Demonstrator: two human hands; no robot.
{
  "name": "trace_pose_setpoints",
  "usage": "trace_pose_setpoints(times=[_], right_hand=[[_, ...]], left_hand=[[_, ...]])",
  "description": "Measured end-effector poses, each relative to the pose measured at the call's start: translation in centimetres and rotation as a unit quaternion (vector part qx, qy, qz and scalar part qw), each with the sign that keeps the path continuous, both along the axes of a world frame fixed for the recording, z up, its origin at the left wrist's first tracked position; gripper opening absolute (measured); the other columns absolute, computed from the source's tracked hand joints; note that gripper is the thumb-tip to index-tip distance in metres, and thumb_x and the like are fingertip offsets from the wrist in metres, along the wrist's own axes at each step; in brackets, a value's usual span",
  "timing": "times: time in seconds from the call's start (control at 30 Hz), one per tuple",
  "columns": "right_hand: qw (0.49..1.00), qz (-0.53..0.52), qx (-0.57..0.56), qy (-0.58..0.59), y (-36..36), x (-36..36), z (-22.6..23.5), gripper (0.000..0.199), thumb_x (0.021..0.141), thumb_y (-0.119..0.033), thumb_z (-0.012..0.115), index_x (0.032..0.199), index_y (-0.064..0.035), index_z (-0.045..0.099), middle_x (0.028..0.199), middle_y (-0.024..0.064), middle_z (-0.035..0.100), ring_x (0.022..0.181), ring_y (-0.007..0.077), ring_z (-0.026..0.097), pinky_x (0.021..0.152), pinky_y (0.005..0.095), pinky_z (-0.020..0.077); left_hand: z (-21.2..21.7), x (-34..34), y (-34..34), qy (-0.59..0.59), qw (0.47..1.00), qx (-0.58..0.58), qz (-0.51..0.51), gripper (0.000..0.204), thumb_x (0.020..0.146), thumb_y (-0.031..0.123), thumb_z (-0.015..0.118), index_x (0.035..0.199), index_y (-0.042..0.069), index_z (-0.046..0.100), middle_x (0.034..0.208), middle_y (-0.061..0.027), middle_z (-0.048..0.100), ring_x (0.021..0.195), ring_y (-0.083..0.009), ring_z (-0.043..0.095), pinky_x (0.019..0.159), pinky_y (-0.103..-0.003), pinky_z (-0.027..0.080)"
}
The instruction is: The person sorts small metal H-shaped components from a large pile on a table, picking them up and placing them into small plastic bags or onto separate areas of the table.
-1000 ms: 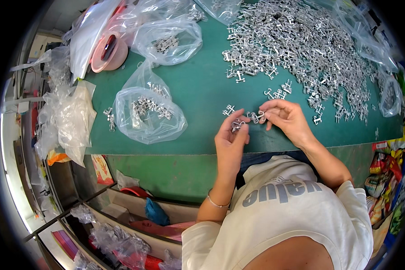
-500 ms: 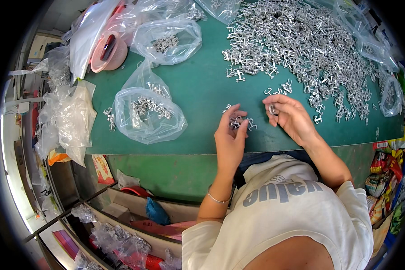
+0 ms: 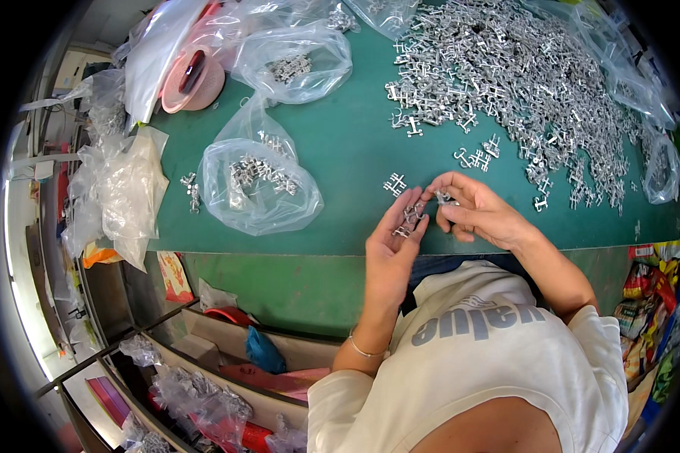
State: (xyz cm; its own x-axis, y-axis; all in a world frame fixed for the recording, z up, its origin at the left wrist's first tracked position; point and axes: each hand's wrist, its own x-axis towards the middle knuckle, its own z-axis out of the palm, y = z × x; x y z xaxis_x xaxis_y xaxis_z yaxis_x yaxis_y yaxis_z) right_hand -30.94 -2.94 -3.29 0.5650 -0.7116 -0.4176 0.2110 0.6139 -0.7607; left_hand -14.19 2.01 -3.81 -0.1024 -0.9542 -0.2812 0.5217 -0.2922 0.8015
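Near the front edge of the green table (image 3: 355, 158) my two hands meet, fingertips close together. My left hand (image 3: 394, 240) is closed round several small silver metal pieces (image 3: 412, 214) with hooked ends. Between thumb and fingers of my right hand (image 3: 476, 213) is another small silver metal piece (image 3: 444, 198), partly hidden by the fingers. Just beyond my left fingertips lies a small cluster of these pieces (image 3: 394, 184). A few more loose pieces (image 3: 474, 155) lie beyond my right hand, in front of a large heap of them (image 3: 506, 75).
Left of my hands stands an open clear plastic bag (image 3: 261, 215) with metal pieces inside; another such bag (image 3: 310, 89) is behind it. A pink basket (image 3: 196, 94) holds a dark red-handled tool. More plastic bags (image 3: 132, 204) hang at the left edge. Below is an open drawer (image 3: 227, 351).
My hands have come together; the right moved left toward the left one, carrying its metal piece. The view has shifted slightly, and the cluster beyond my left fingers shows more fully.
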Motion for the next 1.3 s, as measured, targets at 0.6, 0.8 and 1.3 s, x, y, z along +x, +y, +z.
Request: trace_pose_setpoints(times=[0.6, 0.8, 1.3], right_hand=[[0.967, -0.174, 0.079, -0.168, -0.6, -8.2, -1.5, 0.029, 0.09, -0.026, 0.05, 0.07, -0.0049, 0.053, 0.073, 0.0061, 0.058, 0.062, 0.016, 0.055, 0.049, 0.0258, 0.0423], [0.737, -0.132, -0.466, 0.472, -0.9, -4.3, 0.0, 0.027, 0.078, -0.022, 0.064, 0.1, -0.0053, 0.061, 0.074, 0.0122, 0.064, 0.059, 0.0263, 0.061, 0.051, 0.0366, 0.0462], [0.967, -0.25, -0.016, -0.038, -2.7, -7.6, 2.1, 0.025, 0.085, -0.022, 0.054, 0.091, 0.0016, 0.06, 0.073, 0.0122, 0.061, 0.058, 0.0196, 0.058, 0.04, 0.0243, 0.0411]], left_hand=[[-0.7, -0.1, -2.8, -0.423, 0.895, -0.135, 0.024, 0.025, 0.079, -0.004, 0.06, 0.103, -0.001, 0.057, 0.08, -0.0014, 0.045, 0.066, -0.006, 0.043, 0.056, -0.019, 0.037], [-1.4, -3.7, -5.6, -0.533, 0.8, -0.277, 0.005, 0.037, 0.076, -0.003, 0.062, 0.111, 0.002, 0.053, 0.081, -0.0084, 0.048, 0.065, -0.0182, 0.046, 0.059, -0.028, 0.041], [-0.3, -2.6, -3.7, -0.284, 0.951, -0.116, -0.043, 0.026, 0.085, -0.005, 0.053, 0.111, -0.004, 0.054, 0.085, 0.0013, 0.045, 0.071, -0.0039, 0.043, 0.061, -0.016, 0.037]])
